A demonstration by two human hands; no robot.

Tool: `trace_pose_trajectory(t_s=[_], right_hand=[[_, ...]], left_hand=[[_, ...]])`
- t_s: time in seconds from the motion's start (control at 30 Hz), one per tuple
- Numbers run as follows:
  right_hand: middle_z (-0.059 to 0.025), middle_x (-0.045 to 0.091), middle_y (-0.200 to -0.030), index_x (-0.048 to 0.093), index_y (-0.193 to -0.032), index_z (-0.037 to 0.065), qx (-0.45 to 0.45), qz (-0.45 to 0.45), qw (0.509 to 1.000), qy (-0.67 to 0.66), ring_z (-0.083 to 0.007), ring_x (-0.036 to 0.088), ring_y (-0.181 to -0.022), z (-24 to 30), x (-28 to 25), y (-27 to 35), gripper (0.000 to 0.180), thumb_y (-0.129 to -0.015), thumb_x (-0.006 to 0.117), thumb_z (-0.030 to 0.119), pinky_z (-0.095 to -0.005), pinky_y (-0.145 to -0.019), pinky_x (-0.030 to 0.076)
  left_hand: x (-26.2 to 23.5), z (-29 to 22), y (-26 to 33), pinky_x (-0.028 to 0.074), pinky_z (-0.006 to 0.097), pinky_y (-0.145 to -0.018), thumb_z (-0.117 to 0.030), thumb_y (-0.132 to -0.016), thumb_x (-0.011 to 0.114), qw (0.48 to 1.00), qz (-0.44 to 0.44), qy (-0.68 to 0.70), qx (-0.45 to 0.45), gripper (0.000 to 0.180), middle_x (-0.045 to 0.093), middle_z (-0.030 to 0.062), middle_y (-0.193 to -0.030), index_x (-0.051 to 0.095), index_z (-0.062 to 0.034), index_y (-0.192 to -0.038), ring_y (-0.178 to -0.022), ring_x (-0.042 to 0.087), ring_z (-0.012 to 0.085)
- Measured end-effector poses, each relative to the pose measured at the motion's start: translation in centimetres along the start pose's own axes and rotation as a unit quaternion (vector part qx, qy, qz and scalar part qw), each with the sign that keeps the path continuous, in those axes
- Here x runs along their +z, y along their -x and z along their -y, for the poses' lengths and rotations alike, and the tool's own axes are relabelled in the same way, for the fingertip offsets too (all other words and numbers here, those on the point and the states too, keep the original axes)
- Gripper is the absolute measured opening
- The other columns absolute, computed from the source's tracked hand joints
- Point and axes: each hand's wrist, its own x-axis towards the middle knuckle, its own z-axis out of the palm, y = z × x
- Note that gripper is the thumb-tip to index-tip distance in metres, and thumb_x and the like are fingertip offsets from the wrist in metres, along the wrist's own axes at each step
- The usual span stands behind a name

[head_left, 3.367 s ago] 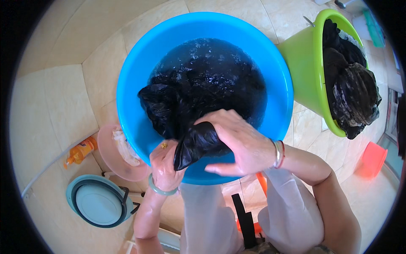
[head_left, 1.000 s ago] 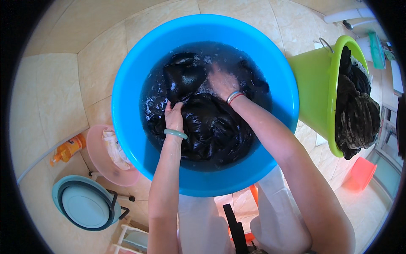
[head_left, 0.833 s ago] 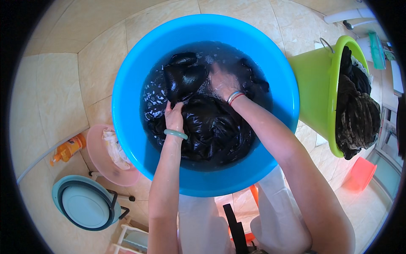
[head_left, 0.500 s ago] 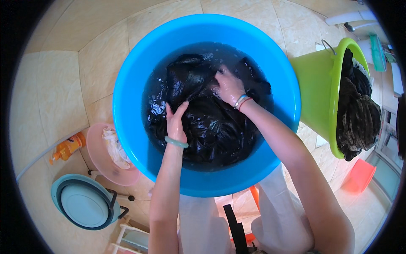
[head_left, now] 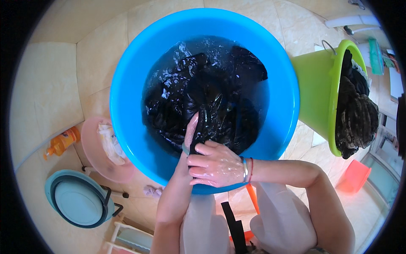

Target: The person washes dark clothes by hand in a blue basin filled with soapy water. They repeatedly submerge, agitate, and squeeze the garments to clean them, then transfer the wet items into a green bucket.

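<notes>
Both hands meet at the near rim of the blue basin [head_left: 127,101]: the right hand [head_left: 213,163], wet and shiny, lies knuckles-up with fingers curled across the left wrist and a twisted tail of the black garment [head_left: 203,106], while the left hand [head_left: 191,129] reaches past it into the water, closed, as far as the glare allows, around that same dark strand. Beyond the grip the rest of the cloth lies spread and sunk in dark, rippled water that fills most of the basin. Judging by that, the soaking and kneading look well under way, but the piece has not been wrung or lifted out; it sits wholly in the basin. To the right of the grip, a green bucket [head_left: 315,97] already holds a heap of dark wet cloth [head_left: 355,114], which suggests other pieces are finished. Left of the grip stands an orange bottle [head_left: 61,142] with a pale label, next to a pink bowl [head_left: 91,142] holding a white crumpled packet [head_left: 109,142]; nearer the body lies a teal round lid [head_left: 78,203].
</notes>
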Motion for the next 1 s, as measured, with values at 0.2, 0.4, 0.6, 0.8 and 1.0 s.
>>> trace_pose_trajectory(t_s=[0.2, 0.4, 0.6, 0.8, 1.0], right_hand=[[-0.0039, 0.056, -0.094, 0.066, -0.082, 0.014, 0.143, 0.007, 0.989, 0.023, -0.0242, 0.056, -0.085, -7.0, 5.7, 0.2, 0.022, -0.083, 0.063, 0.035, -0.0375, -0.068, 0.052], [-0.013, 0.061, -0.103, 0.064, -0.089, 0.006, 0.263, 0.039, 0.953, 0.144, -0.0315, 0.064, -0.089, -14.3, 5.0, -4.1, 0.022, -0.088, 0.055, 0.026, -0.0414, -0.081, 0.053], [-0.0138, 0.059, -0.096, 0.062, -0.09, 0.007, 0.291, -0.054, 0.947, 0.12, -0.0347, 0.064, -0.085, -13.6, 4.9, -4.0, 0.018, -0.087, 0.06, 0.024, -0.0458, -0.073, 0.053], [-0.0141, 0.057, -0.102, 0.061, -0.094, 0.009, 0.303, -0.057, 0.945, 0.105, -0.0366, 0.063, -0.088, -13.0, 5.2, -2.0, 0.023, -0.091, 0.056, 0.031, -0.0483, -0.073, 0.053], [-0.0125, 0.054, -0.1, 0.061, -0.092, 0.009, 0.346, -0.022, 0.936, 0.064, -0.0361, 0.063, -0.09, -12.2, 4.0, -3.0, 0.029, -0.093, 0.055, 0.037, -0.049, -0.075, 0.052]], left_hand=[[-3.7, 6.3, -3.7, 0.043, 0.039, -0.101, -0.038, -0.101, 0.041, 0.979, -0.187, 0.081, -0.021, 0.045, 0.056, 0.009, -0.129, 0.051, -0.0076, -0.132, -0.117, 0.054, 0.0223], [-4.9, 7.0, -6.9, 0.039, 0.04, -0.105, -0.04, -0.1, 0.041, 0.96, -0.276, 0.041, -0.005, 0.045, 0.055, 0.0111, -0.13, 0.051, -0.0075, -0.13, -0.12, 0.05, 0.0237], [-4.8, 6.6, -6.9, 0.038, 0.039, -0.106, -0.038, -0.101, 0.038, 0.952, -0.3, -0.044, -0.037, 0.048, 0.05, 0.0103, -0.137, 0.048, -0.0059, -0.135, -0.125, 0.047, 0.025], [-3.8, 6.6, -5.8, 0.038, 0.038, -0.106, -0.042, -0.101, 0.039, 0.962, -0.257, -0.084, -0.041, 0.052, 0.049, 0.011, -0.138, 0.047, -0.0038, -0.136, -0.126, 0.047, 0.0246], [-5.0, 7.2, -6.3, 0.038, 0.038, -0.106, -0.045, -0.101, 0.041, 0.948, -0.277, -0.15, -0.032, 0.054, 0.051, 0.0107, -0.135, 0.047, -0.0035, -0.135, -0.125, 0.048, 0.024]])
